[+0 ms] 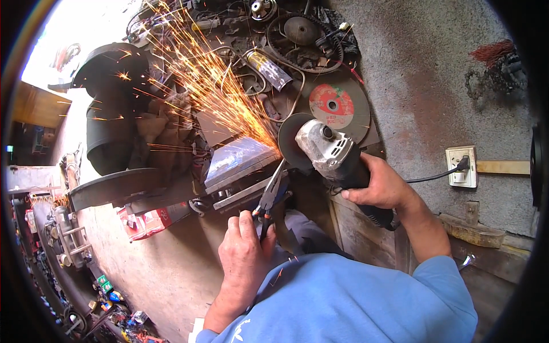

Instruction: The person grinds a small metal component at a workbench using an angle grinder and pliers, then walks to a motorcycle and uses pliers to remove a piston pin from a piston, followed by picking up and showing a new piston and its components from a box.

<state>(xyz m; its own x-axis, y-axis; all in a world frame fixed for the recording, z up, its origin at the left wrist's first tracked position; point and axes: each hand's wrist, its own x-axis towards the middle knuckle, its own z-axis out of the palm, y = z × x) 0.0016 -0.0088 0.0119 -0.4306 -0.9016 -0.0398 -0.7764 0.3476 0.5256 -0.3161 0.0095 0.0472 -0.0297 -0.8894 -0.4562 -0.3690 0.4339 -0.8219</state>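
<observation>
My right hand [382, 184] is wrapped round the black body of an angle grinder [334, 154] with a scuffed silver head. Its disc [290, 142] meets the work by the tips of the long-nose pliers [270, 194]. From that spot a stream of orange sparks [231, 100] flies up and to the left. My left hand [243, 246] is closed on the dark handles of the pliers, which point up toward the disc. Any small piece in the jaws is too hard to make out. Just left of the tips is a flat metal block [243, 163] with a shiny top.
A large cutting disc [333, 106] with a red label lies behind the grinder. Beside it are a spray can [269, 70], a belt [306, 40] and tangled cables. A wall socket [461, 166] holds a plugged cord at right. A big dark cylindrical machine [111, 123] stands at left.
</observation>
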